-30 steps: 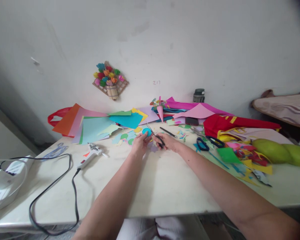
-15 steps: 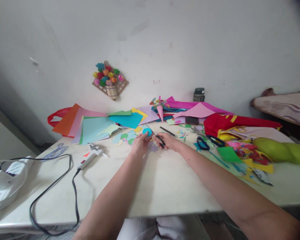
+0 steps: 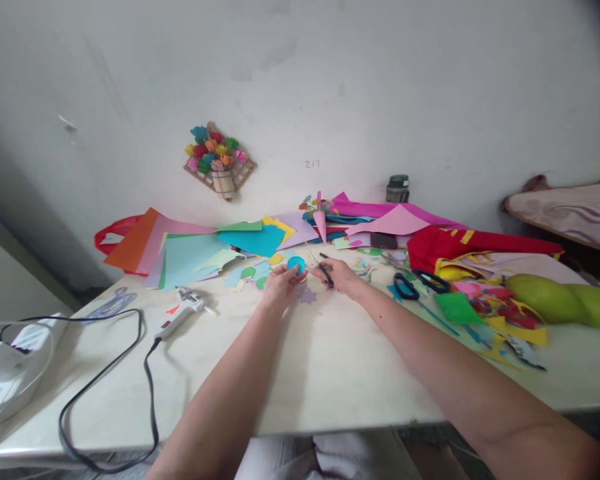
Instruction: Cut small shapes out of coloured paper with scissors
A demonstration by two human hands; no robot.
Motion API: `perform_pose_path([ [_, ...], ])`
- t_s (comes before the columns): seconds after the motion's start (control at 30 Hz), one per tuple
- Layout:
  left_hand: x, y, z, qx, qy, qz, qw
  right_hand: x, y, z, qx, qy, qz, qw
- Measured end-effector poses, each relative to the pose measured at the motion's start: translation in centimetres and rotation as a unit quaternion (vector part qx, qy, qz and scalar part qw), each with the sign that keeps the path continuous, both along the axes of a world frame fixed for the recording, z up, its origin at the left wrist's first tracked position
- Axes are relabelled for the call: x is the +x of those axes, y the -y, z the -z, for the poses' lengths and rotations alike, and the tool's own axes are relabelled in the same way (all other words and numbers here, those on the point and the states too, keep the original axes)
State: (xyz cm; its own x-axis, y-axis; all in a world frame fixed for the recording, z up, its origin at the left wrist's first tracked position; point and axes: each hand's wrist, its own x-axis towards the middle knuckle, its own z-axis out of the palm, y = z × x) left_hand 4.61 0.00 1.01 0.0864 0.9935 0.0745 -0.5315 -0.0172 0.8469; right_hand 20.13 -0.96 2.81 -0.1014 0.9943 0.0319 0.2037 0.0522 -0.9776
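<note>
Between the fingers of my left hand (image 3: 280,285) is a round blue paper piece (image 3: 296,264), held up above the table. My right hand (image 3: 341,277) is closed around the dark handles of small scissors (image 3: 325,273), whose blades point away from me, apart from the blue circle. Just below my left fingers, a purple star-shaped paper piece (image 3: 307,295) lies on the table. Small cut paper scraps (image 3: 250,272) are scattered to the left of my left hand. A black pen (image 3: 324,255) lies just beyond my right hand, partly hidden by it.
A glue gun (image 3: 183,313) with a black cord lies at left, near a white power strip (image 3: 20,360). Coloured sheets (image 3: 190,257) line the back. At right are larger scissors (image 3: 407,287), paper scraps (image 3: 455,308) and green fruit (image 3: 543,300). A bottle (image 3: 397,189) stands behind.
The scissors in my right hand have moved right, away from the blue paper circle. My left hand still holds the circle, which now shows more fully.
</note>
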Motion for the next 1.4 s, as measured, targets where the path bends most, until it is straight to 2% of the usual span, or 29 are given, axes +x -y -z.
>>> perform_pose_path([
  [0.13, -0.1, 0.4, -0.3, -0.008, -0.052, 0.052, 0.997, 0.6, -0.4, -0.2, 0.040, -0.064, 0.032, 0.997],
  [0.4, 0.3, 1.0, -0.4, -0.006, -0.140, 0.145, 0.979, 1.0, -0.6, -0.2, 0.085, -0.119, -0.032, 0.989],
  [0.5, 0.3, 1.1, -0.6, -0.012, -0.158, 0.130, 0.979, 0.8, -0.4, -0.4, 0.087, -0.110, -0.050, 0.989],
  [0.7, 0.1, 1.1, -0.9, 0.004, -0.147, 0.059, 0.987, 0.1, -0.3, -0.4, 0.076, -0.145, -0.020, 0.986],
  [0.87, 0.1, 1.0, -0.7, 0.025, -0.133, 0.046, 0.990, -0.7, 0.3, -0.7, 0.058, -0.142, -0.016, 0.988],
  [1.0, 0.1, 0.9, -0.8, 0.031, -0.104, 0.034, 0.994, -0.3, 0.7, -1.0, 0.042, -0.098, -0.022, 0.994],
  [1.07, -0.1, 0.7, -0.7, 0.033, -0.100, 0.036, 0.994, 0.3, 0.5, -0.9, 0.028, -0.067, -0.043, 0.996],
  [1.27, -0.7, 0.1, -0.3, 0.027, -0.093, 0.030, 0.995, 1.6, -0.3, -0.1, 0.000, -0.026, -0.160, 0.987],
  [1.4, -0.9, -0.1, -0.2, 0.033, -0.063, 0.030, 0.997, 1.5, -0.2, -0.1, 0.006, 0.003, -0.181, 0.983],
])
